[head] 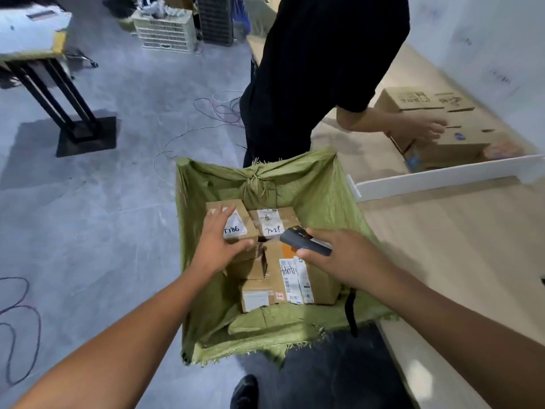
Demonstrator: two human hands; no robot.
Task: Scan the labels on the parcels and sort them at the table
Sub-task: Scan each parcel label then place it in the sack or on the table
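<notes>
Grey floor [103, 178] spreads left, where a black stand [73, 113], a white crate [165, 31] and loose cables [221, 110] sit blurred, and the top-left corner is too smeared to make out. A person in black [318, 69] stands beyond the sack, cut off above the shoulders, with one hand on a carton [427, 98] lying on the pale wood table [457, 231] at the right, behind a white divider [442, 178]. The green sack [321, 187] stands open just beside the table, its far edge knotted, and cardboard parcels lie packed inside. The left hand [218, 240] grips the far box [247, 231], fingers spread over its top and thumb hooked round its near side, hiding part of the label. The right hand [345, 258] is wrapped round a dark scanner [298, 237], most of it hidden in the fist, held over the big box [321, 281]. A small box [256, 295] lies nearest, touching the big box. Handwritten numbers on the labels are hard to read.
</notes>
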